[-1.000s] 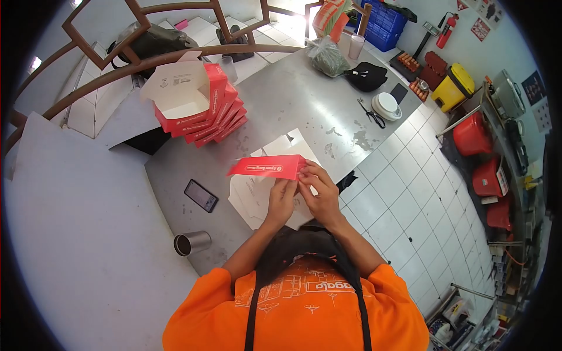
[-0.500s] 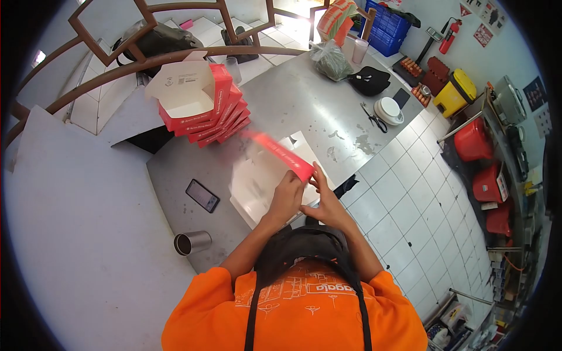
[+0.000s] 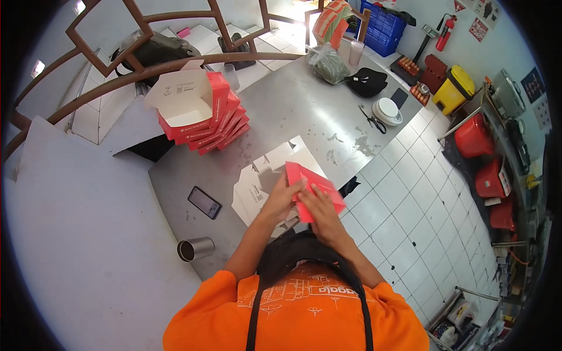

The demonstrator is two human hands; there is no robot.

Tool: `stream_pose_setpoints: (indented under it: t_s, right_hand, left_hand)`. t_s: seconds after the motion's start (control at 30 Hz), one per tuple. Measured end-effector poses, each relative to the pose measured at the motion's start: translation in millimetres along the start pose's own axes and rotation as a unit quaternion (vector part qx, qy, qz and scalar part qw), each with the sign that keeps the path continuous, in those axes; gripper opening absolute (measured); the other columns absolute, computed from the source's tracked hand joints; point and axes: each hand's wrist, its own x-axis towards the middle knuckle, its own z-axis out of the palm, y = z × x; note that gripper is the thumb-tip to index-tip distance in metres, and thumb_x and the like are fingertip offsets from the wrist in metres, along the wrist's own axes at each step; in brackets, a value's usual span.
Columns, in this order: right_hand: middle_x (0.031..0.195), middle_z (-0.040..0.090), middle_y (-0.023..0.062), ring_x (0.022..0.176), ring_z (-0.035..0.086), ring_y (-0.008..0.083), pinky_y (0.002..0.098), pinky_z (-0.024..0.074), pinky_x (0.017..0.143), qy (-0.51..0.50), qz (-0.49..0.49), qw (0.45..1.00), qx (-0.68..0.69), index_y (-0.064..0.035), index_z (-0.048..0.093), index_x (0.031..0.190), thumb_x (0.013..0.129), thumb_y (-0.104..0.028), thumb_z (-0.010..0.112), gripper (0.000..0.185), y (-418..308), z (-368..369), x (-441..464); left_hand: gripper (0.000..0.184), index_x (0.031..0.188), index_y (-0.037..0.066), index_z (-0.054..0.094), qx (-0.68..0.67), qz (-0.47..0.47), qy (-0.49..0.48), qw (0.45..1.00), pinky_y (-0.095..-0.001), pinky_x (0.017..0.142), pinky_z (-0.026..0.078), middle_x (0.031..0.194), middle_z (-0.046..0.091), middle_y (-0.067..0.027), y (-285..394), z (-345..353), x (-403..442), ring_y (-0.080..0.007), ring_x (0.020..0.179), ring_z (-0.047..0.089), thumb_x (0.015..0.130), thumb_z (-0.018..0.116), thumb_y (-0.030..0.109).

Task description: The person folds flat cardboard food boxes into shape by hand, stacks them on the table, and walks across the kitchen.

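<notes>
A red cardboard box (image 3: 322, 184), partly folded with its printed outer side up, is between my two hands. My left hand (image 3: 282, 198) is closed on its left side, thumb on the red panel. My right hand (image 3: 320, 212) lies over the near part of the same box with its fingers pressed on the red panel; the underside of its grip is hidden. Beneath and to the left, flat white unfolded box blanks (image 3: 253, 190) with cut-outs lie on the metal table. A stack of folded red boxes (image 3: 219, 120) stands farther left, its top one open.
Left of the blanks are a phone (image 3: 205, 202) and a steel tumbler (image 3: 196, 249) lying on its side. Scissors (image 3: 372, 119), a white round tub (image 3: 387, 111), a black cap (image 3: 367, 82) and a plastic bag (image 3: 328, 63) lie across the metal table (image 3: 287, 93).
The red box has turned from a narrow edge-on strip to show its broad panel. My right hand has moved from its end onto its face; the blanks below show more.
</notes>
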Motion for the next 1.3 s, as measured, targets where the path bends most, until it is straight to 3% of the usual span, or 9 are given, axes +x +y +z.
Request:
stream_pose_setpoints:
  t_s: [0.17,0.27,0.53,0.7,0.83,0.93,1.03,1.1,1.3]
  right_hand:
    - [0.159,0.031,0.0272,0.136,0.046,0.0464,0.0489,0.0377,0.114,0.338,0.27,0.755,0.492,0.0003,0.035,0.155,0.101,-0.018,0.056,0.061,3.5,0.3,19.9]
    - [0.161,0.026,0.028,0.14,0.039,0.0485,0.0521,0.0345,0.115,0.189,0.103,0.976,0.044,-0.0024,0.036,0.155,0.097,-0.026,0.063,0.068,36.4,23.1,3.9]
    - [0.166,0.016,0.0243,0.148,0.018,0.0557,0.0703,0.0221,0.113,0.068,0.126,0.988,-0.052,-0.0098,0.038,0.157,0.097,-0.02,0.059,0.064,15.0,19.4,-4.5]
    - [0.163,0.02,0.028,0.146,0.029,0.0484,0.0587,0.0285,0.115,0.029,0.102,0.992,0.066,-0.0012,0.023,0.16,0.093,-0.012,0.054,0.075,14.3,30.6,2.7]
    - [0.159,0.031,0.0191,0.143,0.039,0.0304,0.0431,0.0423,0.11,0.007,0.285,0.693,0.662,-0.0006,0.017,0.16,0.094,-0.016,0.061,0.081,29.3,55.9,-1.5]
    - [0.161,0.028,0.0154,0.133,0.05,0.0276,0.0383,0.0448,0.107,0.035,0.386,0.71,0.588,-0.0025,0.009,0.161,0.098,-0.026,0.061,0.085,18.6,27.3,17.4]
    - [0.129,0.06,0.0139,0.11,0.063,0.0201,0.0326,0.053,0.09,0.03,0.381,0.826,0.415,0.0011,0.048,0.143,0.102,-0.03,0.06,0.052,48.4,40.8,13.4]
    - [0.1,0.071,0.011,0.092,0.065,0.0179,0.0334,0.053,0.082,0.128,0.314,0.867,0.365,0.0026,0.066,0.124,0.103,-0.015,0.056,0.029,66.1,48.5,6.7]
    - [0.111,0.066,0.0182,0.099,0.064,0.0289,0.0349,0.0521,0.085,-0.001,0.115,0.981,0.154,-0.0014,0.066,0.128,0.088,0.003,0.063,0.041,24.0,9.4,14.3]
  left_hand:
    - [0.04,0.137,0.01,0.048,-0.086,0.037,0.009,0.996,-0.0373,0.099,0.053,0.128,0.062,-0.0068,-45.7,22.6,-4.2,-0.0191,0.118,0.062,0.101,0.065,0.016]
    - [0.032,0.125,0.007,0.06,0.014,0.071,0.019,0.997,-0.0345,0.092,0.055,0.117,0.067,-0.0062,-49.4,34.5,-7.1,-0.0165,0.108,0.065,0.105,0.058,0.032]
    - [0.054,0.114,-0.004,0.066,0.192,0.058,-0.009,0.98,-0.0322,0.084,0.056,0.099,0.071,-0.0103,-25.7,19.9,-17.6,-0.0167,0.091,0.069,0.11,0.043,0.045]
    - [0.042,0.108,-0.008,0.065,0.348,0.196,0.074,0.914,-0.0331,0.07,0.055,0.089,0.07,-0.0113,-41.9,16.8,-8.5,-0.0125,0.08,0.065,0.106,0.057,0.034]
    - [0.029,0.106,-0.004,0.065,0.524,0.212,0.105,0.818,-0.0372,0.065,0.054,0.086,0.069,-0.0151,-36.2,-18.4,8.7,-0.0225,0.073,0.068,0.099,0.066,0.025]
    - [0.02,0.109,0.002,0.065,0.607,0.296,0.062,0.735,-0.0446,0.074,0.051,0.096,0.064,-0.0178,-50.9,-19.1,3.4,-0.0368,0.083,0.062,0.091,0.065,0.011]
    - [0.038,0.124,0.013,0.068,0.723,0.323,0.038,0.609,-0.0392,0.078,0.051,0.1,0.058,-0.0102,-78.6,-24.0,-5.2,-0.0302,0.085,0.056,0.088,0.058,0.003]
    - [0.04,0.126,0.013,0.067,0.703,0.353,0.029,0.617,-0.0393,0.081,0.052,0.1,0.058,-0.01,-81.8,-42.3,-8.4,-0.0302,0.088,0.058,0.089,0.058,0.002]
    - [0.025,0.123,0.002,0.063,0.501,0.394,0.022,0.77,-0.0408,0.09,0.052,0.116,0.064,-0.013,-92.2,-71.9,-13.7,-0.0278,0.105,0.064,0.101,0.058,0.013]
